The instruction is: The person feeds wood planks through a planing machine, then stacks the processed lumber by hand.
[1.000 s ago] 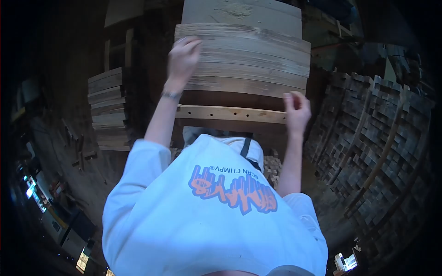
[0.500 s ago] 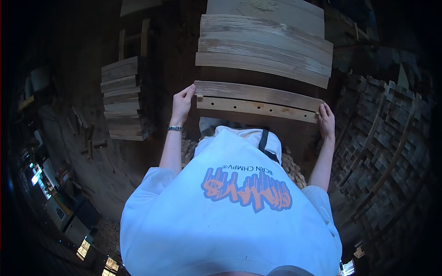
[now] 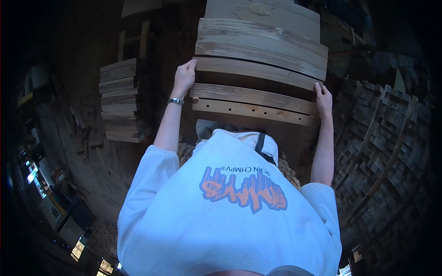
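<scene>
My left hand (image 3: 185,76), with a watch band at its wrist, is closed on the left end of a long wooden board (image 3: 255,71). The fingers of my right hand (image 3: 324,97) pinch that board's right end. The board is the nearest of several lying side by side, with a narrow dark gap behind it. Closer to my body lies a second board (image 3: 253,96), which neither hand touches. Along its near side runs a pale wooden bar (image 3: 241,108) with several dark holes.
Behind are more boards (image 3: 262,39) on a pale panel (image 3: 299,16) with sawdust (image 3: 260,8). To the left stands a stack of short boards (image 3: 119,99). Stacked wooden blocks (image 3: 377,133) fill the right side.
Both hands have let go of the board by the holed bar and moved forward to the nearest board of the group behind. That board now stands slightly apart from the others.
</scene>
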A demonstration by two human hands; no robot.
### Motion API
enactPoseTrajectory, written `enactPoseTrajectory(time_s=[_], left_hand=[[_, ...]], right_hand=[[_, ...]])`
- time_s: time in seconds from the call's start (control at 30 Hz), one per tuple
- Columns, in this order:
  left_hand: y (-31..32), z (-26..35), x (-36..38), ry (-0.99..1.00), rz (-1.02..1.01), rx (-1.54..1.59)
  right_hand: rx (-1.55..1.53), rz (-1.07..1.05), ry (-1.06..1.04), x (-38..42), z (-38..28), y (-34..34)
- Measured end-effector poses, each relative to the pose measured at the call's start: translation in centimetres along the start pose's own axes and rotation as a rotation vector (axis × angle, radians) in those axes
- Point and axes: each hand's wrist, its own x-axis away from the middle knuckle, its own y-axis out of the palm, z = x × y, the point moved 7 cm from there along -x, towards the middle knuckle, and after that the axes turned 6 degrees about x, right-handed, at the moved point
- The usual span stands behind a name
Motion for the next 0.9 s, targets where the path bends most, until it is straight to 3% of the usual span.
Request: enactPoseTrajectory(time_s=[0.13, 0.2, 0.27, 0.33, 0.37, 0.43, 0.47, 0.53, 0.57, 0.63, 0.73, 0.77, 0.83, 0.9], left_hand=[[-0.4, -2.1, 3.0, 0.069, -0.063, 0.130], [-0.5, -3.2, 4.3, 0.003, -0.091, 0.247], [-0.9, -4.1, 4.2, -0.025, -0.149, 0.300], [-0.2, -4.7, 4.0, -0.213, -0.277, 0.521], [-0.7, -4.6, 3.2, -0.206, -0.280, 0.521], [0.3, -5.4, 1.9, -0.485, -0.489, 0.709], [0.7, -4.8, 0.6, -0.479, -0.492, 0.707], [0.1, -4.0, -2.7, -0.388, -0.233, 0.446], [0.9, -3.6, -4.0, -0.387, -0.233, 0.445], [0.9, -0.9, -6.5, -0.049, -0.090, 0.204], [0.7, 1.6, -4.6, 0.100, 0.020, -0.076], [0.5, 0.9, -3.8, 0.043, -0.032, -0.031], [0.1, -0.3, -1.3, 0.114, -0.022, 0.012], [-0.2, -1.0, 0.0, 0.187, -0.014, 0.059]], right_hand=[[-0.295, -0.124, 0.108, 2.8, 2.1, -0.1], [-0.341, -0.186, 0.131, 3.7, 3.2, -0.1], [-0.574, -0.334, 0.232, 4.1, 4.7, 1.0], [-0.577, -0.390, 0.218, 3.3, 5.2, 1.0], [-0.506, -0.428, 0.278, 3.0, 5.0, 0.8], [-0.341, -0.434, 0.315, 0.8, 5.7, 0.7], [-0.344, -0.429, 0.312, -0.6, 5.2, 0.9], [-0.431, -0.237, 0.245, -3.2, 2.8, 0.3], [-0.432, -0.236, 0.244, -3.6, 1.3, 0.6], [-0.175, -0.004, 0.021, -4.4, -2.4, -0.7], [0.005, -0.085, 0.068, -4.3, -1.4, -0.8], [0.005, -0.083, 0.065, -3.9, -1.1, -1.0], [-0.290, -0.124, 0.058, -1.8, 0.1, -0.7], [-0.359, -0.163, 0.087, -0.6, 1.5, -0.5]])
